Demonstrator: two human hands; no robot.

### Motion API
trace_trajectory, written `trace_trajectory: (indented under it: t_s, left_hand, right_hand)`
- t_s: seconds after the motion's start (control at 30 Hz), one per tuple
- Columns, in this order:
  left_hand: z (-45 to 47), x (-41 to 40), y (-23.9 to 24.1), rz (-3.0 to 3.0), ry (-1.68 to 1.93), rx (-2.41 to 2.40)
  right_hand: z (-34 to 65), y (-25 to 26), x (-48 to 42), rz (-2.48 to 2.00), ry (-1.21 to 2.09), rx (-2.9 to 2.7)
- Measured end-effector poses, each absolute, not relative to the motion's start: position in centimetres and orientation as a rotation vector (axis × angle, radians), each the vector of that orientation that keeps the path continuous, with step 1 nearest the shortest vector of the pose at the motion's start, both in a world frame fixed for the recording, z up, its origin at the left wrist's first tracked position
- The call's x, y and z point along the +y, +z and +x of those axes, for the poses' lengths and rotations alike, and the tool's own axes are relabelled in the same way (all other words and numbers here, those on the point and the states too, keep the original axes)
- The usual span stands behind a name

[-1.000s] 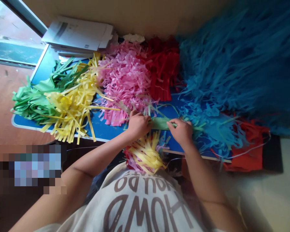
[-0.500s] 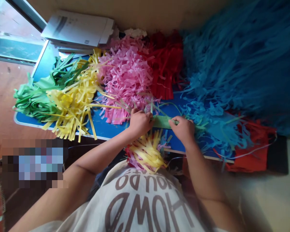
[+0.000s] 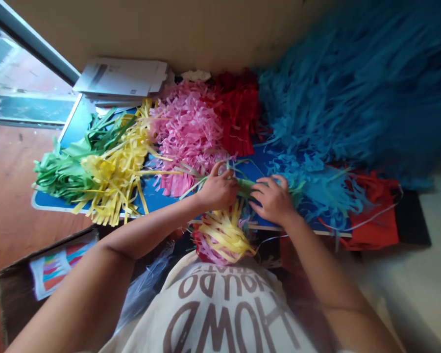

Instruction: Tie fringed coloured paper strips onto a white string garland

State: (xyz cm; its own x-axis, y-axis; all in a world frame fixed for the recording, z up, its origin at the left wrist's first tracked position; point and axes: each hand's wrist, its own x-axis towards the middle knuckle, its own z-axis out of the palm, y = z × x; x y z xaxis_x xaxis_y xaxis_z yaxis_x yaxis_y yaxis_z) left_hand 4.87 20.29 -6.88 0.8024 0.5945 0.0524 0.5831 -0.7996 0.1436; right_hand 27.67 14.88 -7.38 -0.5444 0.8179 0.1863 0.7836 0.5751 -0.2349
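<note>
A piece of light green fringed paper lies at the front edge of the blue table, its cut strips fanning out on both sides. My left hand is closed over its left end, fingers curled down. Over its right part rests my right hand, fingers spread and bent, touching or just above the paper; I cannot tell which. Below my hands, against my shirt, hangs a bundle of yellow, pink and red paper fringe.
Along the table lie green fringe, yellow fringe, pink fringe and red fringe. Blue fringe fills the right side, beside red-orange paper. Stacked papers sit at the back left. A cardboard box stands below.
My right hand has gone from pinching the green paper's edge to spread fingers over it. My left hand stays closed on the paper. The camera view has shifted a little.
</note>
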Motion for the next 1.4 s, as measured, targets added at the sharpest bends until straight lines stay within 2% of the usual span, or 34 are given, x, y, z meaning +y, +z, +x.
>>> trace_trajectory:
  t_s: [0.37, 0.63, 0.8, 1.03, 1.23, 1.4]
  left_hand:
    - [5.0, 20.2, -8.1, 2.886, 0.263, 1.031]
    - [5.1, 20.3, -9.1, 2.909, 0.399, 1.059]
    - [4.8, 20.2, -9.0, 2.909, 0.385, 1.064]
    - [5.0, 20.0, -8.9, 2.917, 0.513, 1.168]
    - [3.5, 20.9, -6.4, 2.950, 0.777, 1.226]
    - [2.3, 22.0, -2.9, 2.942, 0.777, 1.347]
  right_hand:
    - [27.5, -7.6, 16.7, -1.329, 0.028, -2.629]
    - [27.4, -6.9, 17.8, -1.434, 0.182, -2.498]
    - [26.6, -7.5, 17.9, -1.333, -0.019, -2.666]
    - [25.3, -7.5, 18.0, -1.328, -0.003, -2.522]
    - [27.1, -6.3, 18.5, -1.387, -0.088, -2.359]
    - [28.1, -3.9, 18.0, -1.547, -0.161, -2.059]
